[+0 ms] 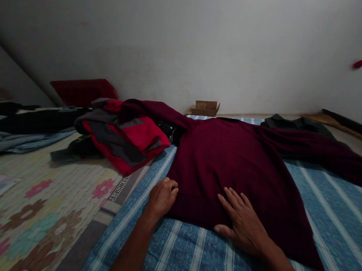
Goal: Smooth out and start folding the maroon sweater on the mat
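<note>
A dark maroon sweatshirt [228, 163] lies spread flat on a blue striped mattress [192, 254], its sleeves stretched out to the left and right. My left hand [161, 197] is curled at the garment's lower left corner, fingers closed on the hem edge. My right hand [243, 223] lies flat and spread on the lower part of the sweatshirt, palm down, fingers pointing away from me.
A red and grey jacket [125, 140] is piled at the mattress's left edge. Dark and blue clothes [24, 130] lie further left on a flowered mat [35, 212]. A small cardboard box [205, 108] stands by the wall. A dark garment [292, 124] lies at the back right.
</note>
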{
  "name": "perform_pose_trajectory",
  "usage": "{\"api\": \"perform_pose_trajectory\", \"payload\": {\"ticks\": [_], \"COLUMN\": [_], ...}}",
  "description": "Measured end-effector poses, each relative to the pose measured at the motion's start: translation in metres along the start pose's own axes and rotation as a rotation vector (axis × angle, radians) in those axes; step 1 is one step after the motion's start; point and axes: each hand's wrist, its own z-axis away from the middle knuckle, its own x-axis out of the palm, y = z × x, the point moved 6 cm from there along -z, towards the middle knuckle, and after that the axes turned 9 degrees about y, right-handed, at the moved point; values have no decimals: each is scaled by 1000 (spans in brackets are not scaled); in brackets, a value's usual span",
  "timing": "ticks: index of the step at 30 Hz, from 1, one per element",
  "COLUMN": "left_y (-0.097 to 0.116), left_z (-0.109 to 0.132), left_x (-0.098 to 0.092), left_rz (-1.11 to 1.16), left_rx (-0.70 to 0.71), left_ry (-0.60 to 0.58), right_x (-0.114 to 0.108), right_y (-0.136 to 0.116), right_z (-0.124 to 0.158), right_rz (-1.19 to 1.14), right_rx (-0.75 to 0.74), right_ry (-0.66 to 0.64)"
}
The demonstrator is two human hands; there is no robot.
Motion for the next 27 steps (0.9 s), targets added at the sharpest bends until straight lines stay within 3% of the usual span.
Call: {"api": "perform_pose_trajectory", "payload": {"ticks": [7, 18, 23, 27], "left_y": [11, 18, 19, 29], "left_z": [-3, -18, -22, -26], "left_x": [-3, 11, 6, -4], "left_rz": [-120, -343, -338, -196], "left_rx": [43, 157, 149, 129], "left_ry": [-96, -235, -223, -168], "right_x": [0, -3, -7, -6], "right_y": [0, 0, -1, 1], "right_z": [0, -3, -5, -5], "right_rz": [-1, -18, -41, -71], "right_rx": [-2, -7, -3, -6], "right_ry": [0, -3, 0, 11]}}
